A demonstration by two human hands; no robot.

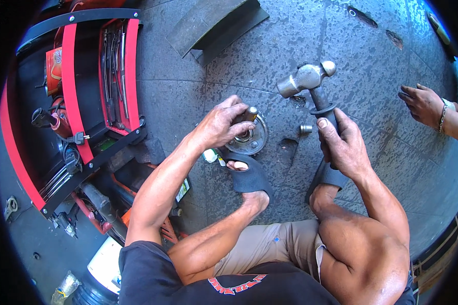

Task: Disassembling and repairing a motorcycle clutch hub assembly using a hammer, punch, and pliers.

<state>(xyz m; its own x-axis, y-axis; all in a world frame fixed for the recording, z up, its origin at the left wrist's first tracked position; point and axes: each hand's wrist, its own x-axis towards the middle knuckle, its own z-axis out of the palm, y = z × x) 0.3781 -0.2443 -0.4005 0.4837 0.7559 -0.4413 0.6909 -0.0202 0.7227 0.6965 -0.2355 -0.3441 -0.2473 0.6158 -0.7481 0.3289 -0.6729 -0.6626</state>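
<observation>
My right hand (343,145) is closed round the dark handle of a ball-peen hammer (308,79), its steel head raised above the floor. A black ring sits on the handle above my thumb. My left hand (224,124) grips a short metal rod (252,112) with a shiny round top end. The rod stands over the middle of a round metal hub (257,145) with holes in its flange, lying on the floor. My fingers hide the rod's lower end and part of the hub. Between the hub and my right hand lies a small metal bushing (306,129).
A red and black tool cart (132,71) holding several tools stands at left. Beyond my hands lies a bent steel plate (208,30). Another person's hand (425,107) reaches in from the right. My slippered feet (252,178) flank the work; a white bucket (106,264) stands lower left.
</observation>
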